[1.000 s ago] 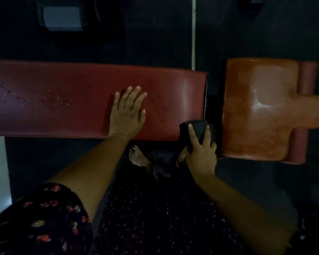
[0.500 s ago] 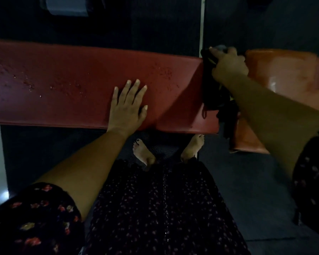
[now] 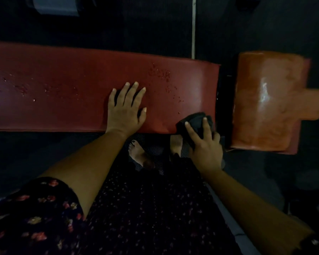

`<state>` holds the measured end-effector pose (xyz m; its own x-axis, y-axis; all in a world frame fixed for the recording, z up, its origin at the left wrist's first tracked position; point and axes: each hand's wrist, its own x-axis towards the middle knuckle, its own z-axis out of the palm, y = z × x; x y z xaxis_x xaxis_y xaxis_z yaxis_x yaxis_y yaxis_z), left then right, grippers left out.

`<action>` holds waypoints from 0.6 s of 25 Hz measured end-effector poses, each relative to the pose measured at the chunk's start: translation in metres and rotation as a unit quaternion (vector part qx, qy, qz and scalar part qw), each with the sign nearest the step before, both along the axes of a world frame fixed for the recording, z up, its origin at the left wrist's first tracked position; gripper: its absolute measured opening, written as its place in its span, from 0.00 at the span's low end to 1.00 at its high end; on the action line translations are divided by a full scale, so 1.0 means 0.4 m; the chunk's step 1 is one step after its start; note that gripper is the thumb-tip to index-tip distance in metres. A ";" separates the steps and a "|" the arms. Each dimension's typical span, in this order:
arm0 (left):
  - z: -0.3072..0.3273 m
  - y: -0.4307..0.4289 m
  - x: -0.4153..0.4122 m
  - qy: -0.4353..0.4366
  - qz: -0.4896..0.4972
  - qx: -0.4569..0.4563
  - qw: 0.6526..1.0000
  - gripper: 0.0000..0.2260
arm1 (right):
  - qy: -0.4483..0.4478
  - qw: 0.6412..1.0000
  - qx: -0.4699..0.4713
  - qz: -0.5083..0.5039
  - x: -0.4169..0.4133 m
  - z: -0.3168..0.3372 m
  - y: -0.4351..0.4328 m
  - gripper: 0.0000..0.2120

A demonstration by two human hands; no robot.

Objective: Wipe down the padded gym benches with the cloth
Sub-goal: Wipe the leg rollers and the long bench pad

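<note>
A long dark-red padded bench pad [image 3: 63,92] runs across the view, dotted with water droplets. To its right, past a narrow gap, is a shorter orange-red seat pad [image 3: 269,102] with a wet shine. My left hand [image 3: 125,109] lies flat on the long pad near its front edge, fingers spread, holding nothing. My right hand [image 3: 204,144] grips a dark cloth [image 3: 195,122] pressed over the long pad's near right corner.
Dark rubber flooring surrounds the bench. A pale strip [image 3: 193,24] runs along the floor behind it, and a grey object [image 3: 53,6] sits at the top left. My bare feet [image 3: 138,153] stand just under the front edge.
My right hand with the cloth has swept from the far right end of the long pad back down to its near right corner. The left hand has stayed flat.
</note>
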<state>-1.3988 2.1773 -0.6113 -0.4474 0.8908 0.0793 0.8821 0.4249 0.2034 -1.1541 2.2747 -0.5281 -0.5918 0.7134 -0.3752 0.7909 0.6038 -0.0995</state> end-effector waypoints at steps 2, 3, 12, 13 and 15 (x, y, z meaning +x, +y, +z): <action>-0.003 -0.002 0.000 0.000 -0.004 0.003 1.000 0.25 | -0.014 0.999 0.020 0.047 -0.034 -0.010 0.063 0.36; -0.003 -0.002 -0.002 -0.001 -0.003 0.002 1.000 0.25 | -0.026 0.998 0.032 0.054 -0.064 -0.014 0.109 0.38; 0.000 -0.002 -0.004 -0.002 -0.002 -0.001 1.000 0.25 | -0.067 0.998 0.007 0.006 -0.322 -0.002 0.393 0.31; -0.002 -0.001 -0.003 -0.005 -0.002 0.001 1.000 0.25 | -0.062 0.997 0.022 0.027 -0.297 -0.004 0.346 0.32; -0.006 -0.004 -0.002 -0.010 -0.001 0.004 1.000 0.25 | -0.031 0.997 0.038 0.064 -0.208 -0.011 0.231 0.35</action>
<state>-1.3998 2.1756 -0.6135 -0.4480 0.8907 0.0771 0.8783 0.4223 0.2242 -1.2375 2.3671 -0.5324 -0.6565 0.6615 -0.3626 0.7105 0.7037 -0.0026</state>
